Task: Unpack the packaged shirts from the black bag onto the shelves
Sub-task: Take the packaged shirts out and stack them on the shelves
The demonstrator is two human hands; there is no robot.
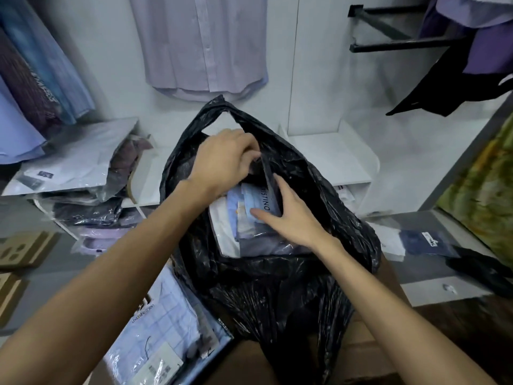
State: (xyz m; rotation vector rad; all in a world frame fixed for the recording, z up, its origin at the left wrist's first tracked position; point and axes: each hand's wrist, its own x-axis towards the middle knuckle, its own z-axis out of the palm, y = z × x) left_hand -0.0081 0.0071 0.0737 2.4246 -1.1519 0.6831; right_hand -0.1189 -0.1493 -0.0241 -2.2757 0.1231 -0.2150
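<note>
A black plastic bag (327, 195) stands open in the middle of the view, on a brown surface. Inside it lie several packaged shirts (241, 218) in clear wrap, light blue and white, one with a printed label. My left hand (224, 159) reaches into the bag's mouth from above, its fingers curled round the top edge of a dark package. My right hand (288, 215) lies in the bag with the thumb pressed on the light blue package and the fingers hidden behind it. White shelves (333, 159) stand behind the bag.
More packaged shirts are stacked on the left shelves (72, 168). A checked packaged shirt (163, 326) lies at the lower left, and a navy package (424, 243) on the floor at right. Shirts hang on the wall (205, 45), with black rails (399, 45) at the upper right.
</note>
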